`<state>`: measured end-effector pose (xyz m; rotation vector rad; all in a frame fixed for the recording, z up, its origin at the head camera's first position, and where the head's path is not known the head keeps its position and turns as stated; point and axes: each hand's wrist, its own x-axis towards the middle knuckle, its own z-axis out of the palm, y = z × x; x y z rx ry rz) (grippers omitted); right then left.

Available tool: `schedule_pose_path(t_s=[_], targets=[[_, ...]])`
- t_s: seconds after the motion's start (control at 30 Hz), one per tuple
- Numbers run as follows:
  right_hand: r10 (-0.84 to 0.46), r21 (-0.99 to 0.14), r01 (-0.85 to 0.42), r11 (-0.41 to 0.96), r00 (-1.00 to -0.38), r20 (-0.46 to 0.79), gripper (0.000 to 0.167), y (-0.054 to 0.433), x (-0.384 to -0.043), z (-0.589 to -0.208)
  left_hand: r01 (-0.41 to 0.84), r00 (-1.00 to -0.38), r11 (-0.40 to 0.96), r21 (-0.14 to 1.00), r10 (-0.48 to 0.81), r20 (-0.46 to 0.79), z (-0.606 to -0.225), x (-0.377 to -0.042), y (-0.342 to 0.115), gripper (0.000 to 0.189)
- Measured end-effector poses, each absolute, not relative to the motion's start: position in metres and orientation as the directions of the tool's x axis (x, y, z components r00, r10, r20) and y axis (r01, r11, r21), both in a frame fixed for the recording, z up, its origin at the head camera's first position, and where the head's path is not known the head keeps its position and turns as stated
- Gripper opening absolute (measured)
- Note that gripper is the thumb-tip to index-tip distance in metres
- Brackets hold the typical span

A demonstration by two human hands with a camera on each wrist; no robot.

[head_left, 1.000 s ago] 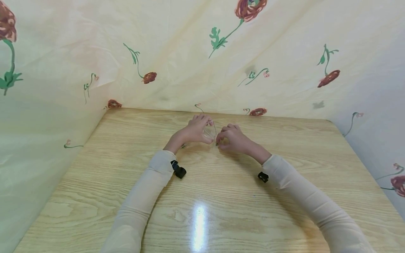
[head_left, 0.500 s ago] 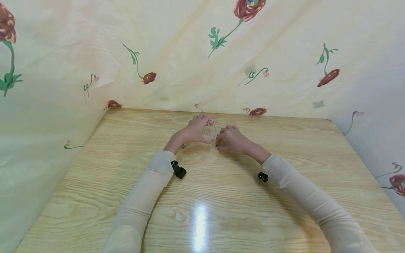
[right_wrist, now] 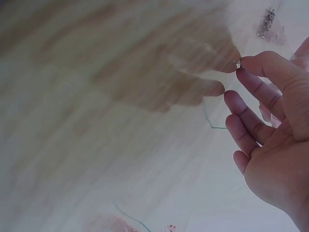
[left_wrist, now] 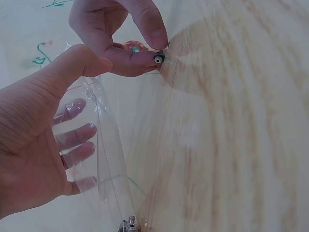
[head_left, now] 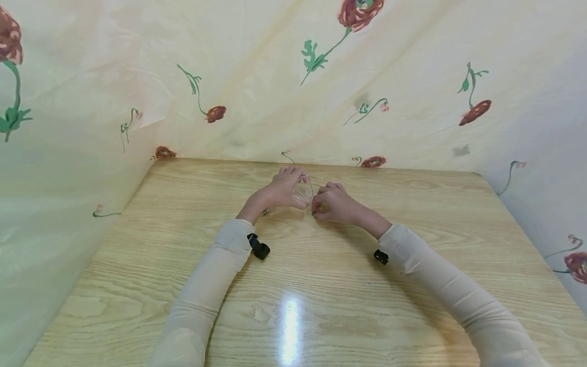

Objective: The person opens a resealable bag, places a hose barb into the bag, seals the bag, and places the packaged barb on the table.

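Note:
My left hand (head_left: 285, 188) holds a clear plastic bag (head_left: 302, 191), thumb and fingers spread in a curve around it. In the left wrist view the fingers show through the film of the bag (left_wrist: 108, 145). Several small metal fittings (left_wrist: 129, 225) sit in the low end of the bag, and the same cluster of fittings (right_wrist: 266, 23) appears at the top of the right wrist view. Close to the bag's upper part, my right hand (head_left: 337, 203) pinches one small metal fitting (left_wrist: 158, 58) between thumb and forefinger. Its other fingers are loosely bent.
Both hands are over the far part of a light wood-grain table (head_left: 293, 255). A flower-printed cloth (head_left: 257, 76) hangs along the back and sides. Black wrist straps (head_left: 259, 247) hang below the sleeves.
My right hand has turned slightly and its fingers have drawn closer together, its fingertips shifting a little toward the near edge. The left hand and bag stay almost still.

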<state>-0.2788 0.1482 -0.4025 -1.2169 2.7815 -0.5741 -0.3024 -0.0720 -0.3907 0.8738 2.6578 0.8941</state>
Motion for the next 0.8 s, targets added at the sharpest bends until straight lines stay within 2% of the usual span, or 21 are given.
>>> schedule_pose_path(t_s=[0.8], targets=[[-0.741, -0.361, -0.720, 0.593, -0.663, 0.106, 0.007, 0.1465, -0.2751, -0.4018, 0.483, -0.802, 0.639, 0.599, 0.598, 0.009, -0.3907, -0.3032, -0.0720, 0.057]])
